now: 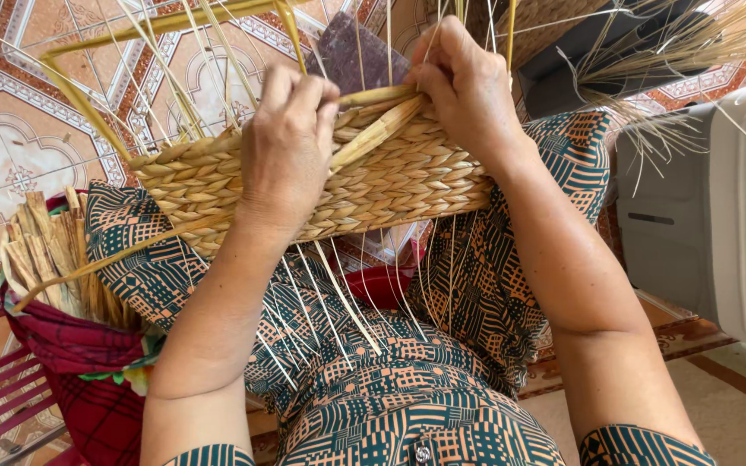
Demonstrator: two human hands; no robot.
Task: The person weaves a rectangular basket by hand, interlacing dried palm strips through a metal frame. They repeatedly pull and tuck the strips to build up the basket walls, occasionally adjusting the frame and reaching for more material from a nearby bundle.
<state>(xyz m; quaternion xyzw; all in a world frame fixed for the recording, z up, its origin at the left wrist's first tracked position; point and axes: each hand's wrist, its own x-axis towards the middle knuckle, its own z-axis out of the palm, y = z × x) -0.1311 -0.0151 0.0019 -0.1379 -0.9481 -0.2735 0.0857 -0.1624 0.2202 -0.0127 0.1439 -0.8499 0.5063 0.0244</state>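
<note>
Head view: we're mid-weave, left hand [287, 147] and right hand [468, 86] both pinching a flat straw strand [373, 134] across the woven basket [390, 181] rim at twelve o'clock, tucking needed.

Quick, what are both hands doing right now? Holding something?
Left hand: closed, pinching a straw strand against the woven basket.
Right hand: closed, gripping the basket's top edge and the strand's end.
</note>
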